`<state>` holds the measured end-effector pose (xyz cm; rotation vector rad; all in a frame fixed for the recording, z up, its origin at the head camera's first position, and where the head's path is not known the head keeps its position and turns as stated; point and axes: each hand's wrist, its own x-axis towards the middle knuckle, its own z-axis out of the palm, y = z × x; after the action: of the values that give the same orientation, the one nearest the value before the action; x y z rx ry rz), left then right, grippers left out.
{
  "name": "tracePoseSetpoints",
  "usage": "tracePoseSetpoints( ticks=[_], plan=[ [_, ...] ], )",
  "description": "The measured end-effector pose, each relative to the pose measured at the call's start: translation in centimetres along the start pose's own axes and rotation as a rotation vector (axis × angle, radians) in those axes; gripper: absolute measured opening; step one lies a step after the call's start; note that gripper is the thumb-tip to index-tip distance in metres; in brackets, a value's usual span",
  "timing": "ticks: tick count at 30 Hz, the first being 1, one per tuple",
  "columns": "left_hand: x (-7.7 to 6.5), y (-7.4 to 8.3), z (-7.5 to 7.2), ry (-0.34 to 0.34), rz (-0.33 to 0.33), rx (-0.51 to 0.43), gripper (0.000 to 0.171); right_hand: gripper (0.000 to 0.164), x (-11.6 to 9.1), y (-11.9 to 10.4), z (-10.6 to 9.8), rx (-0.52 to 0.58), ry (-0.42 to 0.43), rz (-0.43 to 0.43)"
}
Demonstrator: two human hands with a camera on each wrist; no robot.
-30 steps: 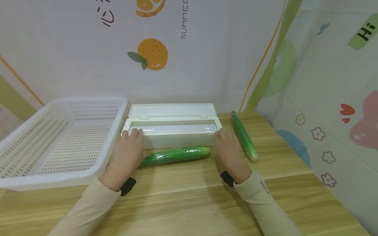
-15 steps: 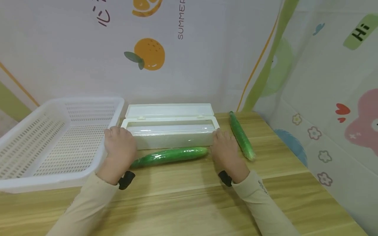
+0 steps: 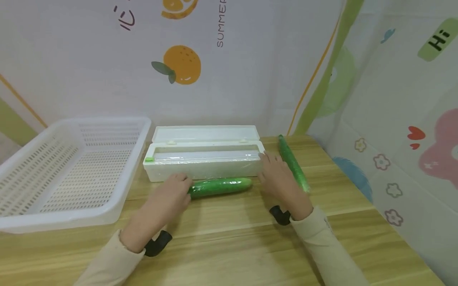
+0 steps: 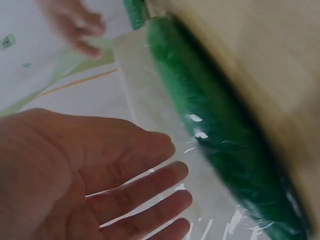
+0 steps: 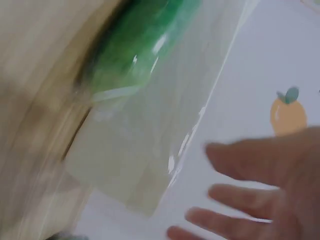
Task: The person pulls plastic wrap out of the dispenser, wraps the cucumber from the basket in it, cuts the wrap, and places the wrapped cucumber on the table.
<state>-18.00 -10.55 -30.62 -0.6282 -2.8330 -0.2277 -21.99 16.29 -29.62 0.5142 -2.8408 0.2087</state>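
Note:
A white cling film dispenser [image 3: 204, 171] has its lid raised, with a film roll inside and a green slider [image 3: 149, 159] at its left end. Clear film hangs over its front face. Along that front lies a cucumber [image 3: 222, 187] under shiny film. My left hand [image 3: 166, 202] is over the cucumber's left end, hiding it; in the left wrist view its fingers are extended beside the cucumber [image 4: 215, 120], with a gap between. My right hand [image 3: 280, 174] hovers by the dispenser's right front corner, and the right wrist view shows its fingers spread and holding nothing.
A white perforated plastic basket [image 3: 123, 206] stands on the left. Another film-wrapped cucumber [image 3: 292, 163] lies at the right, close behind my right hand. The wooden table [image 3: 229, 246] meets a printed wall covering at the back and right.
My left hand has gone from the dispenser's left front corner, first leftward, then right and down to the cucumber's left end. The green slider is uncovered. My right hand has shifted slightly right.

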Motion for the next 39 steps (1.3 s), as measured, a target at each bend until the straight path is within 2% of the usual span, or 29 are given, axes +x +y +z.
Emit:
tracePoseSetpoints(
  ticks=[2,4,6,8,11,14,21,24,29,33,39],
  plan=[
    [-0.1,0.1,0.3,-0.023,0.009,-0.003,0.031,0.029,0.2,-0.7,0.2,0.052,0.02,-0.064],
    [-0.2,0.0,0.6,-0.033,0.009,0.004,0.034,0.021,0.3,-1.4,0.6,0.096,-0.005,-0.149],
    [-0.2,-0.3,0.9,-0.031,0.002,-0.003,0.037,0.019,0.3,-2.1,1.2,0.117,-0.074,-0.219],
    [-0.2,-0.6,1.3,-0.027,-0.001,-0.029,0.039,0.027,0.3,-2.5,1.9,0.126,-0.147,-0.244],
    [-0.2,-1.3,1.9,-0.015,-0.004,-0.092,0.043,0.037,0.3,-2.6,2.6,0.127,-0.22,-0.214],
    [0.1,-2.1,2.5,-0.005,0.006,-0.133,0.046,0.042,0.2,-2.6,2.9,0.146,-0.249,-0.186],
    [0.5,-3.3,3.3,0.043,0.092,-0.135,0.041,0.045,0.2,-2.5,2.7,0.181,-0.301,-0.19],
    [0.4,-3.7,3.0,-0.014,0.1,-0.184,0.036,0.044,0.1,-2.7,2.3,0.201,-0.355,-0.168],
    [0.1,-3.9,2.2,-0.154,0.076,-0.252,0.02,0.032,-0.6,-3.9,1.7,0.124,-0.401,-0.131],
    [-0.2,-3.9,1.4,-0.216,0.121,-0.33,0.014,0.031,-1.4,-5.2,1.3,0.039,-0.428,-0.091],
    [-0.4,-4.2,0.5,-0.345,0.19,-0.46,0.014,0.031,-2.2,-6.4,0.8,-0.022,-0.409,-0.097]
  ],
)
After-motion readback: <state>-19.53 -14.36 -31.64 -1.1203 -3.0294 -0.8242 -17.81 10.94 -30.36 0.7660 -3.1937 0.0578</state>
